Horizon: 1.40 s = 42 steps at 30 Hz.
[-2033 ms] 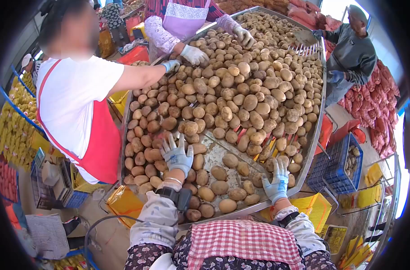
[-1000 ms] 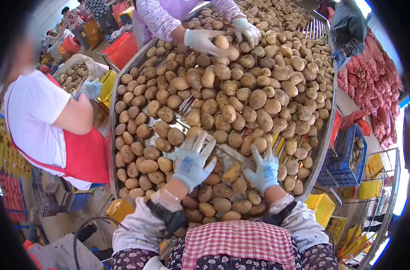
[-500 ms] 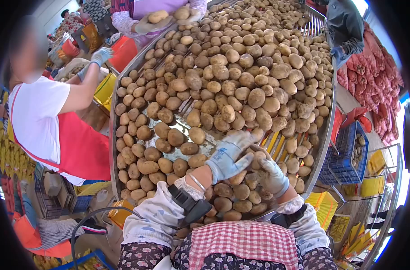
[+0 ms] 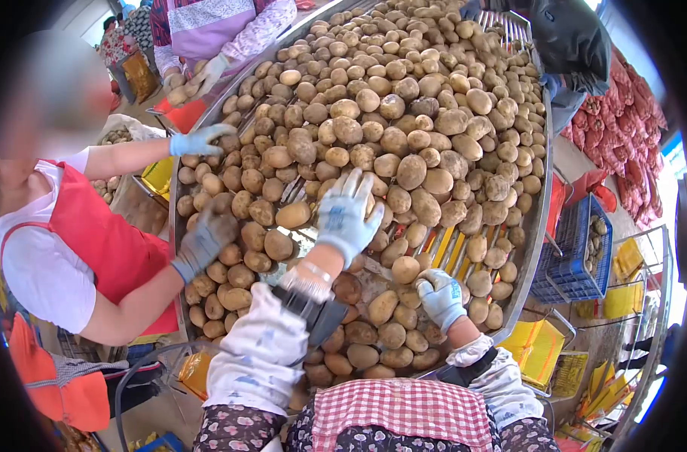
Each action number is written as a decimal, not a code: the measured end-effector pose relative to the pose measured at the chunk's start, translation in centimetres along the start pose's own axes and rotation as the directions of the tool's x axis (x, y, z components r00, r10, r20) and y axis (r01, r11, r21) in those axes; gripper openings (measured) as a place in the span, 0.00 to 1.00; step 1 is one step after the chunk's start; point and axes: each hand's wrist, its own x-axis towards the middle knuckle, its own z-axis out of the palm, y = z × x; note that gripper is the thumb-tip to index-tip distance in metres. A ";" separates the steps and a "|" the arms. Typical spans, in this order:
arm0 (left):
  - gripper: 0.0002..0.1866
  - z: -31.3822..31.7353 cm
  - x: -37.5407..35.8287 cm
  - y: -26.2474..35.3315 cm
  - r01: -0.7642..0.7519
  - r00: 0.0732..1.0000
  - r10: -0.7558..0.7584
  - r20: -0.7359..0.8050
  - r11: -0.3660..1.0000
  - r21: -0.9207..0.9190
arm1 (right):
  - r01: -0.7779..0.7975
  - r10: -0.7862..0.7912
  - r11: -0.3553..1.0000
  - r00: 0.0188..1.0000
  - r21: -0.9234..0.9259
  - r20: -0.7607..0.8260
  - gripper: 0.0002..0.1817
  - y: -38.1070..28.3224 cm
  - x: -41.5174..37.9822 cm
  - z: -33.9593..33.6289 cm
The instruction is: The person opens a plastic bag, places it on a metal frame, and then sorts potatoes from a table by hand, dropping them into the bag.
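Observation:
Potatoes point(image 4: 383, 307) lie heaped over a metal-rimmed sorting table. My left hand point(image 4: 346, 215), in a pale blue-and-white glove, reaches forward with fingers stretched out over the potatoes in the middle. Its palm is hidden, and nothing shows gripped in it. Closer to me on the right, my gloved right hand point(image 4: 440, 297) has its fingers curled down among the potatoes, beside a single pale potato point(image 4: 405, 269). Whatever lies under those fingers is hidden. Yellow slats point(image 4: 447, 242) show between the potatoes ahead of this hand.
The metal rim point(image 4: 537, 248) bounds the table. At left, a co-worker in a red apron point(image 4: 106, 248) has both gloved hands over the potatoes. Other workers stand at the far side. A blue crate point(image 4: 573, 260), yellow bags point(image 4: 534, 348) and red mesh sacks point(image 4: 622, 143) are at right.
My hands have parted: the left moved forward and left, its fingers now spread, while the right drew slightly back towards me. The co-worker at left has leaned in and reached over the table.

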 end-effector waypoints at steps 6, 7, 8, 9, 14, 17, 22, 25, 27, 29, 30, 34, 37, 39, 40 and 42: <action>0.29 3.4 5.3 1.4 0.096 0.863 -0.273 0.425 0.915 0.392 | -0.467 0.391 0.608 0.880 0.642 0.269 0.11 1.9 -0.4 -0.6; 0.28 3.8 5.9 1.6 0.093 0.843 -0.290 0.452 0.908 0.408 | -0.450 0.380 0.584 0.887 0.676 0.262 0.13 1.9 -0.6 -0.8; 0.27 3.9 6.5 1.7 0.090 0.826 -0.308 0.473 0.899 0.428 | -0.426 0.362 0.559 0.897 0.711 0.252 0.14 1.9 -0.6 -0.9; 0.26 3.8 6.7 1.7 0.061 0.812 -0.291 0.506 0.904 0.423 | -0.416 0.383 0.550 0.896 0.724 0.223 0.14 1.8 -0.7 -0.6; 0.27 1.6 7.8 1.5 0.011 0.594 -0.325 0.736 0.918 0.396 | -0.389 0.348 0.546 0.911 0.742 0.221 0.16 1.5 -1.0 -1.4; 0.23 2.1 7.2 1.5 -0.054 0.506 -0.386 0.772 0.878 0.475 | -0.384 0.285 0.561 0.921 0.733 0.264 0.19 1.6 -1.5 -2.0; 0.26 -1.2 4.0 0.5 0.308 0.735 -0.368 0.569 0.929 0.204 | -0.331 0.225 0.536 0.943 0.777 0.246 0.22 0.7 -2.3 -3.4; 0.26 -3.0 0.4 0.5 0.184 0.904 -0.134 0.406 0.979 -0.085 | -0.357 0.161 0.045 0.924 0.933 0.346 0.30 -2.0 -2.6 -4.0; 0.22 -2.4 -2.4 2.0 -0.177 0.938 0.286 0.195 0.881 -0.439 | -0.399 0.125 -0.025 0.908 0.917 0.399 0.32 -1.3 -2.9 -3.0; 0.24 -2.2 -2.4 1.3 -0.178 0.966 0.223 0.133 0.942 -0.283 | -0.481 -0.097 -0.122 0.876 0.868 0.472 0.35 -2.7 -1.9 -3.4; 0.25 -1.8 -1.7 -0.8 -0.119 0.990 0.128 0.056 0.982 -0.147 | -0.480 -0.105 -0.120 0.876 0.869 0.470 0.35 -2.9 -1.7 -3.5; 0.34 -1.7 -3.6 -7.2 0.000 0.990 -0.060 0.127 0.903 0.430 | -0.409 0.023 -0.127 0.910 0.904 0.415 0.28 -3.6 -1.6 -3.9; 0.31 -1.9 -7.3 -3.4 0.042 0.912 -0.135 0.386 0.970 0.240 | -0.349 0.209 -0.169 0.901 0.922 0.379 0.28 -1.3 -1.4 -3.2; 0.24 -3.2 -8.1 -2.1 -0.088 0.943 0.013 0.333 0.973 0.211 | -0.381 0.262 -0.147 0.875 0.913 0.408 0.27 0.3 -1.7 -2.1; 0.21 -4.8 -7.7 -1.6 -0.117 0.930 0.060 0.362 0.984 0.135 | -0.405 0.307 -0.118 0.853 0.907 0.421 0.27 0.6 -1.7 -2.0; 0.17 -4.9 -6.2 -3.4 0.163 0.956 -0.097 0.277 0.960 -0.227 | -0.409 0.300 -0.084 0.859 0.909 0.414 0.27 0.2 -1.7 -1.9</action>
